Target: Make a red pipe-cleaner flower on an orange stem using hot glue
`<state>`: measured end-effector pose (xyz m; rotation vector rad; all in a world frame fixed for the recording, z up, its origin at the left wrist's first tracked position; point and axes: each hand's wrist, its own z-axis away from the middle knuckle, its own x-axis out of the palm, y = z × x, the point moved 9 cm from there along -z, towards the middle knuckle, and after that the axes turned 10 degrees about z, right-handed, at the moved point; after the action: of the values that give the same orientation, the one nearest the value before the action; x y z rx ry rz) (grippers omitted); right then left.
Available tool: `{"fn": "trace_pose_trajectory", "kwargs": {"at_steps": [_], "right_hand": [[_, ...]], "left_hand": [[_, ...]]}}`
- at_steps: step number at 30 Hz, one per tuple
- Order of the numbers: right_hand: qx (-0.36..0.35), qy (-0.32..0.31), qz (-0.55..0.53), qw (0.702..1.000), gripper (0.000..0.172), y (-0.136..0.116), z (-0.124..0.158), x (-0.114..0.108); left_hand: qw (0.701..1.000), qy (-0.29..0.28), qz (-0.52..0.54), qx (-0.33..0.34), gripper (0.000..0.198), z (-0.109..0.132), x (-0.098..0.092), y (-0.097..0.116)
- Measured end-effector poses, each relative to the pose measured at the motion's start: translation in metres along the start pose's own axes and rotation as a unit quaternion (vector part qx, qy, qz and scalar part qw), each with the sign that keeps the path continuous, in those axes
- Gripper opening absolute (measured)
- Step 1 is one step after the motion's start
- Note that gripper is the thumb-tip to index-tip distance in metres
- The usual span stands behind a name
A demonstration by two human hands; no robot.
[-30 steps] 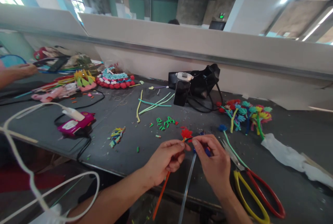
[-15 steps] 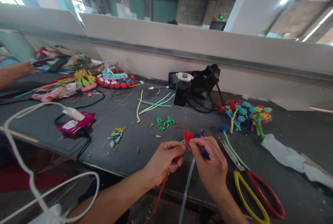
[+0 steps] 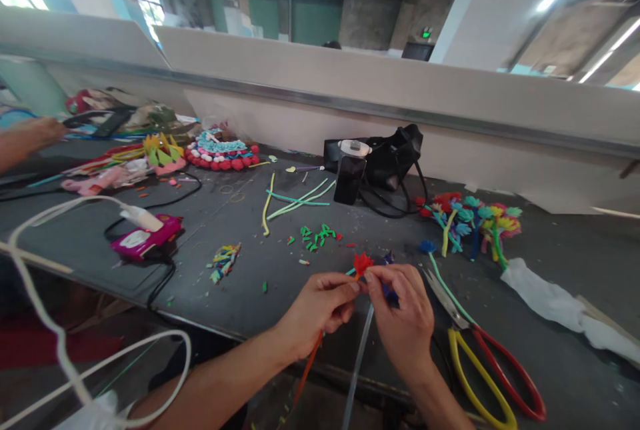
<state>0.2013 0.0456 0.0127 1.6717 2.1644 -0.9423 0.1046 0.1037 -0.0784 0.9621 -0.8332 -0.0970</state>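
Note:
A small red pipe-cleaner flower [image 3: 362, 264] is held between both hands over the table's front edge. My left hand [image 3: 325, 307] is closed, its thumb and forefinger pinching just under the flower. An orange strip [image 3: 309, 367] hangs from below that hand. My right hand [image 3: 404, 310] pinches at the flower's base, fingertips touching the left ones; what exactly lies between them is hidden. Partly behind the right hand is a blue-purple object [image 3: 389, 259], with a clear rod [image 3: 359, 363] reaching past the table edge. Large scissors [image 3: 457, 320] with red and yellow handles lie to the right.
Green clippings [image 3: 317, 237] and mixed clippings [image 3: 225, 261] lie left of the hands. Finished flowers [image 3: 470, 217] are at the right, near a white wrapped bundle [image 3: 545, 293]. A phone [image 3: 349, 180] leans before a black bag [image 3: 395, 157]. A magenta power strip [image 3: 147, 240] trails cables. Another person's hand [image 3: 37, 133] is far left.
Both hands stay almost in place, still pinching the flower. The right hand has shifted very slightly, and the lower end of the orange strip hangs a little differently.

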Motion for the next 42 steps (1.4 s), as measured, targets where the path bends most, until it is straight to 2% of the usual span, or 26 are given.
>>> {"fn": "trace_pose_trajectory", "kwargs": {"at_steps": [20, 24, 27, 34, 42], "right_hand": [[0.001, 0.001, 0.018, 1.000, 0.003, 0.003, 0.003, 0.003], [0.034, 0.027, 0.026, 0.999, 0.014, 0.008, -0.001, -0.008], [0.048, 0.037, 0.020, 0.998, 0.012, 0.010, -0.004, -0.015], [0.052, 0.014, -0.010, 0.999, 0.007, 0.013, -0.002, -0.012], [0.050, -0.019, -0.013, 0.998, 0.010, 0.016, 0.001, -0.003]], "left_hand": [[0.998, 0.016, -0.052, 0.019, 0.029, -0.001, -0.002, 0.004], [1.000, -0.002, -0.027, 0.010, 0.026, 0.001, 0.003, 0.005], [1.000, -0.007, 0.002, 0.012, 0.025, 0.001, 0.004, 0.006], [0.998, -0.031, 0.055, 0.002, 0.022, -0.002, 0.005, 0.005], [0.996, -0.001, 0.081, 0.021, 0.019, -0.002, -0.001, 0.012]]}}
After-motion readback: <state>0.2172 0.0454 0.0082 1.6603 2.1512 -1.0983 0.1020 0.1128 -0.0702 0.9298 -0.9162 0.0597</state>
